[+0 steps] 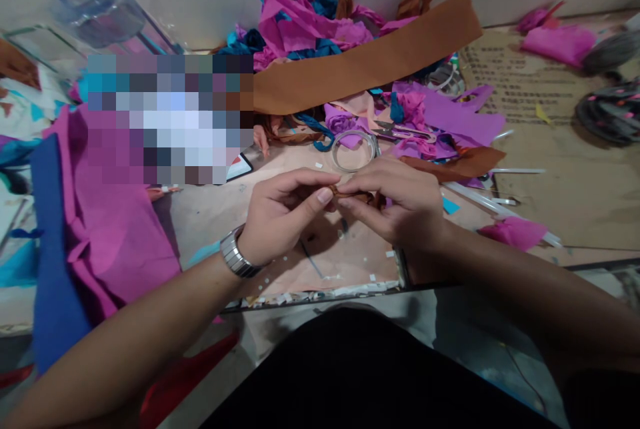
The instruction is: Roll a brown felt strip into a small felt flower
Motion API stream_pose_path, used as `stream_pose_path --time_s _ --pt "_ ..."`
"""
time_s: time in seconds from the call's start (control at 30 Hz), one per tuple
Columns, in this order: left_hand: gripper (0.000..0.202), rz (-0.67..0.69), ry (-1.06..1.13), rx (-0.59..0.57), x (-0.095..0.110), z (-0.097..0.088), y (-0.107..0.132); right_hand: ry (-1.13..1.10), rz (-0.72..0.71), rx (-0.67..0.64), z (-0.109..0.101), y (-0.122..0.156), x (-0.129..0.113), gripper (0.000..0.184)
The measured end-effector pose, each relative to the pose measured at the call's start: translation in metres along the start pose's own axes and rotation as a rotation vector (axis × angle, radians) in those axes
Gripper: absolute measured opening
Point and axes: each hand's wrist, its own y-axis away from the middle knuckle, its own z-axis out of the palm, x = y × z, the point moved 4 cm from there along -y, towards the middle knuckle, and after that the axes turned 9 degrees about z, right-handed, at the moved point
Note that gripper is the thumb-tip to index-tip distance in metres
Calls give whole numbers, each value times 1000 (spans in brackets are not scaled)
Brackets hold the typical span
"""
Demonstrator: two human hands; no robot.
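Observation:
Both hands meet over the worktable, pinching a small twisted piece of brown crepe paper. My left hand, with a metal watch on its wrist, grips the paper's left end between thumb and forefinger. On the other side my right hand has its thumb and fingers closed on the right part, hiding some of it. Just beyond the hands lie a roll of clear tape and a pair of thread snips. A long brown crepe paper strip stretches across the pile behind.
Pink, purple and teal crepe paper scraps are heaped at the back. Magenta paper and a blue sheet hang over the left edge. A large plastic bottle stands back left; printed cardboard lies right. One area is pixelated.

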Motion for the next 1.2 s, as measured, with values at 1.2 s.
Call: stream_pose_path --time_s 1.2 --pt "21 -51 -116 -141 -2 -1 -4 -44 220 -164 0 -3 6 9"
